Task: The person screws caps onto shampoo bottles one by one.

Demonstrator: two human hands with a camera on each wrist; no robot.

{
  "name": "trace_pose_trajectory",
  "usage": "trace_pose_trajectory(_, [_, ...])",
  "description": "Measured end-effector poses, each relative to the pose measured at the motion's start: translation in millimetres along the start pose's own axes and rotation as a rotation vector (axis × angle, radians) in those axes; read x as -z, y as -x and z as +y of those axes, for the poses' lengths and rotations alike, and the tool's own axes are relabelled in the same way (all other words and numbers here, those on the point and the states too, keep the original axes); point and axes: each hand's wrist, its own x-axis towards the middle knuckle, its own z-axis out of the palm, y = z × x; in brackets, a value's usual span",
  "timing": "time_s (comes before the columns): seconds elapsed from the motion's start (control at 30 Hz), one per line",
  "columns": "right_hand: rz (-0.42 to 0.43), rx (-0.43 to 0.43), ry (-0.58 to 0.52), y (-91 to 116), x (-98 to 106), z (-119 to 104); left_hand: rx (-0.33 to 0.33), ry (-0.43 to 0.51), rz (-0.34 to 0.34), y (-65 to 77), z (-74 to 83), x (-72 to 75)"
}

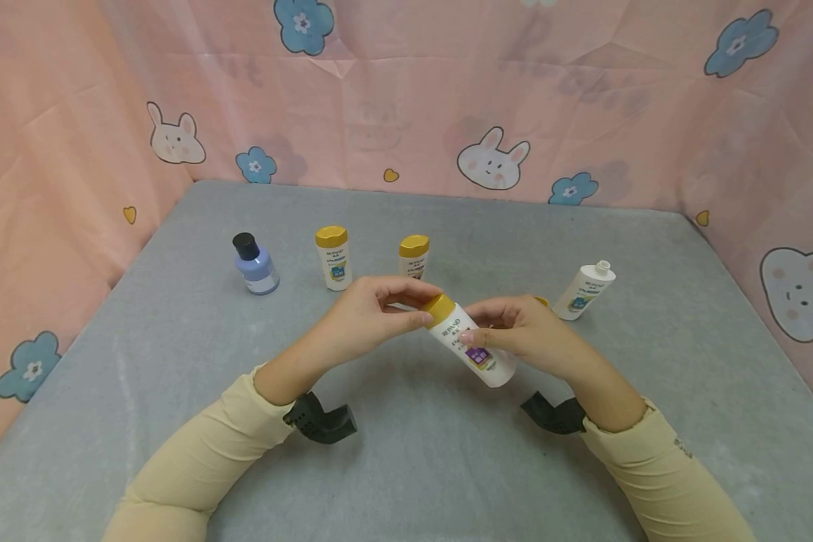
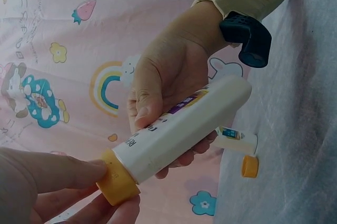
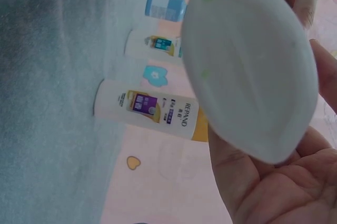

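Observation:
A white bottle [image 1: 489,366] with a purple label and a yellow cap [image 1: 439,309] is held tilted between both hands over the table. My left hand [image 1: 366,312] pinches the cap between thumb and fingers. Around the bottle's body curls my right hand [image 1: 538,331], its thumb lying across the front label. In the right wrist view the bottle's pale base faces the camera and hides most of its sides. The cap sits at the neck end, and the left wrist view shows a raised lower edge beside the white shoulder.
Behind the hands stand a blue bottle [image 1: 257,267] with a black lid and two yellow-capped white bottles, one left [image 1: 335,263] and one nearer the middle [image 1: 413,260]. At right stands an uncapped white bottle [image 1: 585,290], a loose yellow cap [image 2: 250,166] beside it.

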Motion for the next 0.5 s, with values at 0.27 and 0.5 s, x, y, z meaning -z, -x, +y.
trace_pose_trajectory(0.27, [0.001,0.004,-0.009,0.0,0.6,0.6,-0.011,0.041,-0.008,-0.1,-0.8,0.6])
trace_pose_trajectory(0.5, [0.002,0.024,-0.024,0.1,0.4,1.2,-0.006,0.059,0.008,-1.5,-2.7,0.1])
